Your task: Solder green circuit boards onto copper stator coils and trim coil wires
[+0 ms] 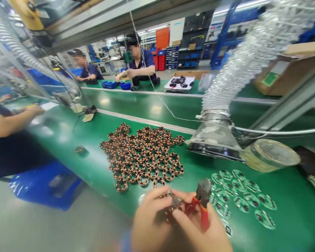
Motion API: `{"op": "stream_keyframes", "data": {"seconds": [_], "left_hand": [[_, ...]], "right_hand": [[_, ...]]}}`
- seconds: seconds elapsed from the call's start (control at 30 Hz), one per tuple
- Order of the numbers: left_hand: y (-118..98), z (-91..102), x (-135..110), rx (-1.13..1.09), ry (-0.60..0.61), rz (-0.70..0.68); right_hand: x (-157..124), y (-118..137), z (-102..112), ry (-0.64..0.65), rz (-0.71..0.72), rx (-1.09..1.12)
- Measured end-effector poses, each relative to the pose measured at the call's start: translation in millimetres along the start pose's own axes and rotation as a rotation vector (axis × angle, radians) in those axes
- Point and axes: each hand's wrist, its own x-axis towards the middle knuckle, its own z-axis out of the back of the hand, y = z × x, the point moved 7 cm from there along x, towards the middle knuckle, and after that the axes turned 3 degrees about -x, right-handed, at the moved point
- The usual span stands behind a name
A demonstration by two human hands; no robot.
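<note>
Head view: on the green conveyor belt (286, 210), a large heap of copper-wound stators (141, 157) lies left of scattered green circuit discs (241, 199), with open belt around both. Near the belt's front edge, the left hand (149, 220) pinches one stator (172, 210), while the right hand (212, 234) clenches red-handled side cutters (203, 190).

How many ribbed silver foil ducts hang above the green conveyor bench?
2: the right duct, ending in a metal hood above the green belt, and the upper-left duct, sloping down. Others may lie out of view.
</note>
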Motion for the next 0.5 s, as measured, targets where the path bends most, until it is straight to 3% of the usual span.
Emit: {"op": "stream_keyframes", "data": {"seconds": [0.17,0.37,0.5], "left_hand": [[6.1,-18.1,-2.6,0.025,0.107,0.020],[7.9,-36.8,-4.9,-0.038,0.180,0.146],[18.9,-43.8,-13.4,-0.188,0.207,0.318]], "right_hand": [[-5.2,-2.2,15.7,-0.112,-0.013,0.065],[-7.0,-4.9,38.0,-0.201,-0.013,0.121],[0.4,1.4,73.1,-0.274,0.001,0.056]]}}
